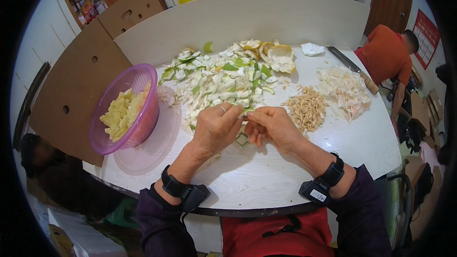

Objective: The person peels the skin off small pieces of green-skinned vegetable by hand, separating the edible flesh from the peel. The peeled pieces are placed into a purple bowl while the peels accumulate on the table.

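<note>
My left hand (218, 123) and my right hand (273, 125) meet over the table, their fingertips pinching a small green-and-white piece of citrus peel (246, 111) between them. Just beyond them spreads a large pile of cut peel and white pith (225, 82), with bigger yellow-skinned peel pieces (280, 58) at its back right. To the right of my right hand lies a heap of pale seeds (306, 109). Beside the seeds is a heap of thin, whitish membrane scraps (345, 91). On the left, a tilted purple plastic basket (151, 103) holds yellow-green pulp pieces (121, 114).
A knife with a wooden handle (369, 82) lies near the table's right edge, beside a crumpled white tissue (312, 49). A pale panel (242, 21) closes the back, and cardboard (78, 89) stands at left. Other people are beyond the panel, at right and at lower left.
</note>
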